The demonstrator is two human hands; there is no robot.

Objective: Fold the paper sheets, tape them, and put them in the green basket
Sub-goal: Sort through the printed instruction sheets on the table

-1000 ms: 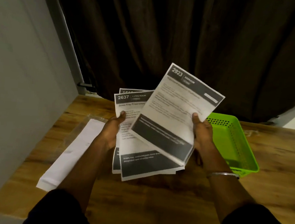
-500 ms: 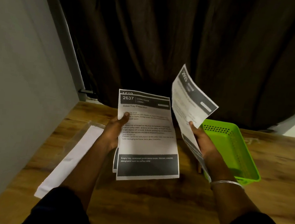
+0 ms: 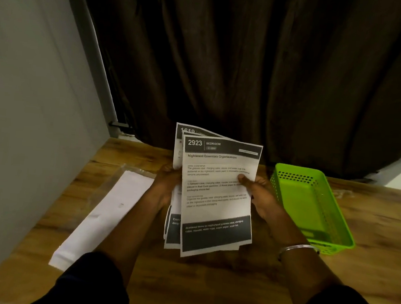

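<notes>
Fingers [image 3: 243, 179] of right hand [image 3: 262, 198]: thumb on the printed face, grasping paper sheets [image 3: 216, 209] at the 3 o'clock edge
Left hand [image 3: 166, 185]: grasping the same sheets at the 9 o'clock edge
Paper sheets: unfolded, loosely fanned, held above table [image 3: 207, 288]; front sheet headed "2923 BEDROOM"
Green basket [image 3: 304, 204]: on table at 3 o'clock of sheets, near right hand
Bangle [image 3: 297, 248]: on right wrist
Long white paper [image 3: 106, 216]: flat on table at 8 o'clock
Dark curtain [image 3: 250, 71]: at 12 o'clock

Dark sleeves [image 3: 90, 285] cover both upper arms, leaving the forearms bare; a thin silver bangle [image 3: 295, 248] encircles the wrist of the right hand [image 3: 261, 196].
</notes>
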